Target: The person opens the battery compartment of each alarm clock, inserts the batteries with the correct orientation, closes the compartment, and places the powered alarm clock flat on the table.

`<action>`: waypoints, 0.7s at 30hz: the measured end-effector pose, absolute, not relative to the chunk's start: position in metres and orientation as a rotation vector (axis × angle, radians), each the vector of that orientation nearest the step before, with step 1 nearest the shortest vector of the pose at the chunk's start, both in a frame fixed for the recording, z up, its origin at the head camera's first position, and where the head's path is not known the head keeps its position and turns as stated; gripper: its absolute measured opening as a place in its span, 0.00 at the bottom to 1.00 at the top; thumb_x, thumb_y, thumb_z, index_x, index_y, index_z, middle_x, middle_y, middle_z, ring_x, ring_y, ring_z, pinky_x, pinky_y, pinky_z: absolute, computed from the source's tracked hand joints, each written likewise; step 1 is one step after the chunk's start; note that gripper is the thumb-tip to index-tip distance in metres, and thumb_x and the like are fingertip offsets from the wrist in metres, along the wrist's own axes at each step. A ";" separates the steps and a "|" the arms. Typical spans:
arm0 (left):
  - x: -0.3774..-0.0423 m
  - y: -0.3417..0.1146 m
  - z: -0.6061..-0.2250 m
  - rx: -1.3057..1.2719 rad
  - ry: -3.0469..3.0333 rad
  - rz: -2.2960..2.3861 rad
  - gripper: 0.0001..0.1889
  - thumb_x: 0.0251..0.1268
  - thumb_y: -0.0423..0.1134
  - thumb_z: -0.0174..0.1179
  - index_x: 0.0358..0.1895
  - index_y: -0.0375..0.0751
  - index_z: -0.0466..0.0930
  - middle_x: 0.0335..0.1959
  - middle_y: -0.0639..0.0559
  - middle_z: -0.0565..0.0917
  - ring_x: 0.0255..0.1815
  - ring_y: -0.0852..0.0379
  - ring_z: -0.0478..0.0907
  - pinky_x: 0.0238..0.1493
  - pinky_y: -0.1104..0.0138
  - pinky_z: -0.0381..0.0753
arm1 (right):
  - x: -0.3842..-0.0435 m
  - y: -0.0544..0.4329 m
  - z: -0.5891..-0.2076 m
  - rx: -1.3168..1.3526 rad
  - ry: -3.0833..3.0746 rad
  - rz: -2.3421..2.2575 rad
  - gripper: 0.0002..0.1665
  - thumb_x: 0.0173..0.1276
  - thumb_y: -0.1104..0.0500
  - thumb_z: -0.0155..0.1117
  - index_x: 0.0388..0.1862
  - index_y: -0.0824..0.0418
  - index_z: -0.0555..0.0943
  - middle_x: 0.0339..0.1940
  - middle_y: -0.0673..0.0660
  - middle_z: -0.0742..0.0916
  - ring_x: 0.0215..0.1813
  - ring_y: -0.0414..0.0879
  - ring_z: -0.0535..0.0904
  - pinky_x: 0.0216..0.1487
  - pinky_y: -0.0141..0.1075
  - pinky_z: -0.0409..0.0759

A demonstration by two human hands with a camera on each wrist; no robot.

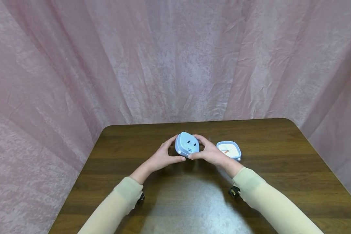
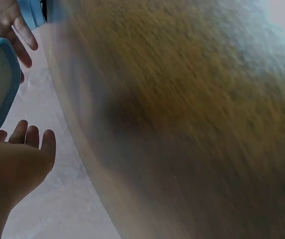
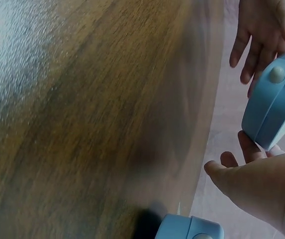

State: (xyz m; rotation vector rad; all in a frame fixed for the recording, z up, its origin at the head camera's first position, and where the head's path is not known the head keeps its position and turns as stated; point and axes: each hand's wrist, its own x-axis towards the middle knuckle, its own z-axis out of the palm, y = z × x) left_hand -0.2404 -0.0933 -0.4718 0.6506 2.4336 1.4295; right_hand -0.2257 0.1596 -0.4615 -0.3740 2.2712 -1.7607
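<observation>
Up off the table, both hands hold a light-blue alarm clock (image 1: 187,144) between them. Its back, with two small black knobs, shows in the head view, while the left wrist view catches part of the dial. My left hand (image 1: 162,158) pinches the clock's left side, index finger at the upper edge and thumb by the lower corner. On the opposite side, my right hand (image 1: 212,152) grips it with the thumb at the bottom corner and fingers at the top edge. The other fingers of each hand spread away from the casing, as the right wrist view shows.
A second light-blue alarm clock (image 1: 229,150) lies face up on the brown wooden table (image 1: 134,139), just right of my right hand. Its white dial carries an orange hand. A pink curtain (image 1: 175,65) hangs behind the table's far edge.
</observation>
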 end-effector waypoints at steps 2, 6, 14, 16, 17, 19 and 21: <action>-0.242 -0.092 -0.473 0.679 2.406 1.469 0.55 0.56 0.57 0.76 0.83 0.58 0.51 0.74 0.59 0.65 0.71 0.45 0.64 0.67 0.42 0.66 | -0.225 0.159 -0.462 -0.389 2.244 -1.790 0.53 0.57 0.59 0.82 0.78 0.54 0.64 0.66 0.59 0.76 0.65 0.56 0.71 0.59 0.47 0.72; -0.244 -0.090 -0.474 0.696 2.329 1.546 0.52 0.58 0.54 0.76 0.81 0.64 0.52 0.72 0.59 0.67 0.68 0.47 0.69 0.64 0.45 0.72 | -0.224 0.159 -0.460 -0.407 2.181 -1.835 0.51 0.58 0.61 0.81 0.78 0.55 0.64 0.67 0.57 0.76 0.64 0.56 0.71 0.58 0.45 0.72; -0.246 -0.089 -0.474 0.611 2.194 1.624 0.51 0.59 0.48 0.76 0.81 0.68 0.52 0.71 0.57 0.69 0.66 0.49 0.70 0.58 0.56 0.78 | -0.223 0.159 -0.460 -0.427 2.122 -1.862 0.50 0.60 0.60 0.80 0.77 0.52 0.64 0.67 0.57 0.76 0.63 0.55 0.72 0.58 0.45 0.74; -0.246 -0.088 -0.473 0.603 2.159 1.641 0.50 0.60 0.46 0.76 0.81 0.67 0.53 0.71 0.55 0.69 0.67 0.48 0.69 0.59 0.55 0.77 | -0.223 0.159 -0.460 -0.437 2.117 -1.861 0.49 0.60 0.59 0.80 0.77 0.51 0.65 0.66 0.57 0.76 0.63 0.55 0.72 0.58 0.45 0.74; -0.246 -0.088 -0.473 0.600 2.139 1.650 0.50 0.60 0.45 0.76 0.81 0.67 0.54 0.70 0.54 0.69 0.67 0.48 0.69 0.59 0.54 0.77 | -0.223 0.160 -0.460 -0.439 2.114 -1.861 0.49 0.60 0.59 0.79 0.77 0.51 0.65 0.66 0.57 0.76 0.63 0.54 0.72 0.58 0.45 0.74; -0.246 -0.088 -0.472 0.596 2.109 1.664 0.49 0.60 0.44 0.76 0.80 0.66 0.54 0.70 0.53 0.69 0.67 0.47 0.69 0.60 0.53 0.76 | -0.222 0.160 -0.461 -0.438 2.111 -1.859 0.49 0.61 0.59 0.79 0.77 0.50 0.65 0.65 0.57 0.76 0.63 0.54 0.73 0.58 0.45 0.75; -0.247 -0.088 -0.472 0.595 2.092 1.671 0.49 0.60 0.43 0.76 0.80 0.66 0.55 0.70 0.53 0.69 0.67 0.47 0.69 0.61 0.53 0.75 | -0.222 0.159 -0.461 -0.448 2.113 -1.853 0.49 0.61 0.60 0.79 0.78 0.50 0.64 0.66 0.58 0.75 0.64 0.55 0.72 0.59 0.45 0.74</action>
